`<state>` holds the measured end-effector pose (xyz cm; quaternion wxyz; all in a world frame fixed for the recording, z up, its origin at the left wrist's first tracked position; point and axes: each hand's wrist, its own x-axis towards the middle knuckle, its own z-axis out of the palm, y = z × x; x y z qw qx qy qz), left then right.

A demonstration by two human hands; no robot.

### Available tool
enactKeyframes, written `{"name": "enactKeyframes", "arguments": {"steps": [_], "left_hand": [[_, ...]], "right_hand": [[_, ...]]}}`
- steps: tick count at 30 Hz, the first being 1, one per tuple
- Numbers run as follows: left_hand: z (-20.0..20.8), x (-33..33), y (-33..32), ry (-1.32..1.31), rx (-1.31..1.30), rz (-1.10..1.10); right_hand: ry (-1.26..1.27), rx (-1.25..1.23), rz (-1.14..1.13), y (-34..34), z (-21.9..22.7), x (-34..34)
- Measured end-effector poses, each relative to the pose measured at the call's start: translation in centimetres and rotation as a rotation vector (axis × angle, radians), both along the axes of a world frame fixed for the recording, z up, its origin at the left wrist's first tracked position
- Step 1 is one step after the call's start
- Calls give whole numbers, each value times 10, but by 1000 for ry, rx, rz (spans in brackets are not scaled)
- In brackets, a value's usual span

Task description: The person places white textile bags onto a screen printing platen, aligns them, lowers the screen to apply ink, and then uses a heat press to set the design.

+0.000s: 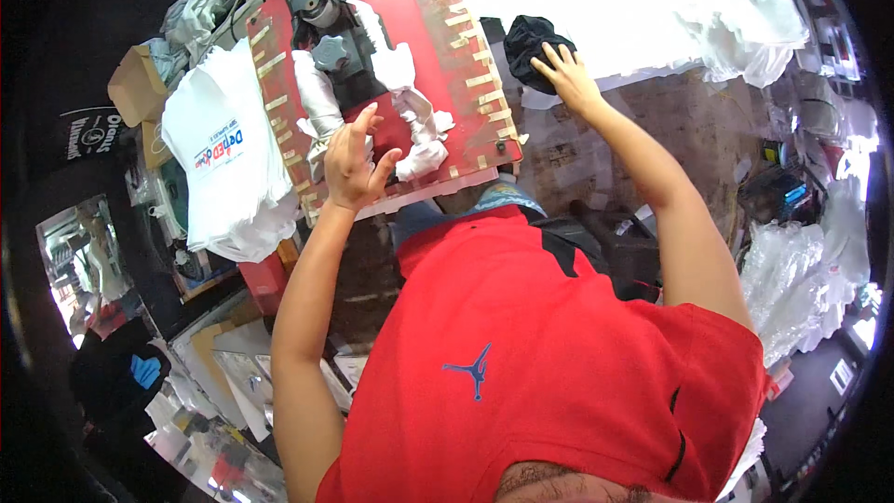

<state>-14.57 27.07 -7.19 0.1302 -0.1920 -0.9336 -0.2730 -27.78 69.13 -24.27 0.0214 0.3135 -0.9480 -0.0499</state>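
My left hand (352,160) is raised over the near edge of a red framed board (430,0), its fingers stretched and apart, holding nothing. Close beside it are bars wrapped in white cloth (395,65), which curve around a dark metal clamp with a grey star-shaped knob (331,53). Strips of pale tape line the board's sides. To the right, my right hand (570,79) rests with spread fingers on a crumpled black cloth item (533,48), perhaps a cap. Its exact kind I cannot tell.
A stack of white printed bags (223,149) hangs left of the board, near an open cardboard box (138,84). White sheets (643,0) cover the table at the far right. Clear plastic bags (787,270) lie at the right. Below is a worn brown surface (633,154).
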Motion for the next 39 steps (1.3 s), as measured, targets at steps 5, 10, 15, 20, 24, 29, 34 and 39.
{"name": "enactKeyframes", "arguments": {"steps": [5, 10, 15, 20, 24, 29, 34, 39], "left_hand": [[-1, 5, 2, 33, 23, 25], [10, 2, 11, 2, 56, -2], [28, 12, 48, -300, 532, -148], [28, -3, 103, -378, 791, -263], [68, 9, 101, -620, 903, -232], [78, 25, 78, -545, 877, -200], [74, 28, 69, -133, 568, -130], [96, 36, 67, 26, 406, -108]], "right_hand": [[-424, -131, -126, -25, 14, -42], [-364, -462, -504, -14, -9, -39], [-1062, -1666, -699, -12, 74, 4], [-1124, -1950, -426, -62, 191, 76], [-1250, -2133, -277, -101, 216, 113], [-1467, -2250, -304, -141, 217, 128], [-1487, -2220, -353, -169, 211, 132], [-1563, -2190, -358, -195, 219, 130]]}}
